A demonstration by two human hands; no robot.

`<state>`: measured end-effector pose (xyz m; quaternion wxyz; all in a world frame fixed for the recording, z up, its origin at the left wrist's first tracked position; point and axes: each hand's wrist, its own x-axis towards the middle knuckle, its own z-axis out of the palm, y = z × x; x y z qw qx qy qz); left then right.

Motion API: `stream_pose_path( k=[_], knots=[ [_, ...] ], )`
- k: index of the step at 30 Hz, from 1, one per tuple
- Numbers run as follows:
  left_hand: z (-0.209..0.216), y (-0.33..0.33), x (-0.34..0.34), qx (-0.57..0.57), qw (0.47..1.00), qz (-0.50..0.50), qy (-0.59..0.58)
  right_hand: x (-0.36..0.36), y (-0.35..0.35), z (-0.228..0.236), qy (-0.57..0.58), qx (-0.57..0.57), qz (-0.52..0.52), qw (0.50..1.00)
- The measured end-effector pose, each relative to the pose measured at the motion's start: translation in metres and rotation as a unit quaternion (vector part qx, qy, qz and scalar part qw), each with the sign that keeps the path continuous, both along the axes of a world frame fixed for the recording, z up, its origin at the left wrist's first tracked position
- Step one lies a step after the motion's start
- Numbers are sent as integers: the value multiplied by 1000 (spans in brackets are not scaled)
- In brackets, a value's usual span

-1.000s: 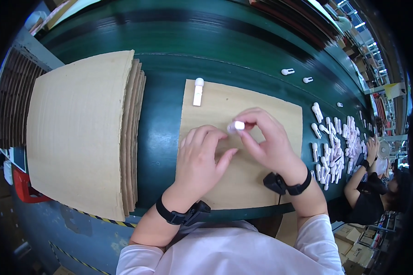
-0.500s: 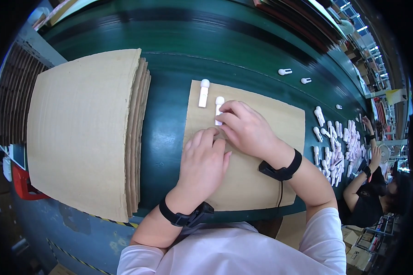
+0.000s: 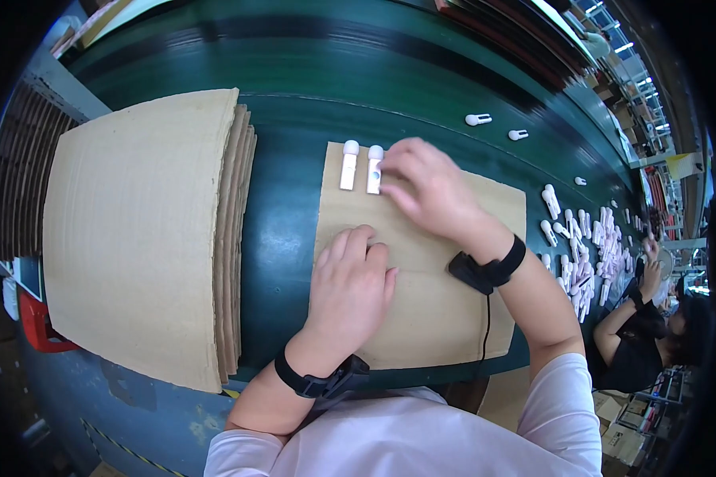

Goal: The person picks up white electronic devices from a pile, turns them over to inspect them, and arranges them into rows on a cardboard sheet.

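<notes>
Two white, round-headed pieces with straight rectangular bodies lie side by side near the far left corner of a flat cardboard sheet (image 3: 453, 294). The left piece (image 3: 348, 168) is untouched. Beside the right piece (image 3: 375, 173), which has a small dark spot on its body, is my right hand (image 3: 433, 191). Its thumb and fingers are apart at that piece's right edge, slightly blurred; whether a fingertip touches it I cannot tell. My left hand (image 3: 348, 282) rests palm down on the sheet, nearer to me, fingers loosely bent and holding nothing.
A tall stack of cardboard sheets (image 3: 135, 238) stands at left on the green work surface (image 3: 282, 238). Many similar white pieces (image 3: 605, 246) are heaped at right, with a few loose ones (image 3: 478, 119) farther off. Beyond the heap, a person in black (image 3: 632, 342) handles something.
The right white piece has moved away from me, level with the left one. My right hand went up with it and its fingers have parted. My left hand has stayed nearly still.
</notes>
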<state>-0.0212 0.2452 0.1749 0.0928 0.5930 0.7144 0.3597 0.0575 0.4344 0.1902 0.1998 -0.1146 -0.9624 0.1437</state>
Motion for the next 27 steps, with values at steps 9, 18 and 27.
stream_pose_path(
  k=[9, 18, 27],
  knots=[
    [1, 1, 1, -3, 1000, 5, -4, 40, 139, -20, -58, 80, -202, 974],
    [-2, 2, 1, 1, 1000, 11, -3, 53, 164, -18, -86, 72, -270, 956],
    [-2, 4, 3, 6, 1000, 8, 2, 101, 194, -14, -182, 66, -380, 905]
  ],
)
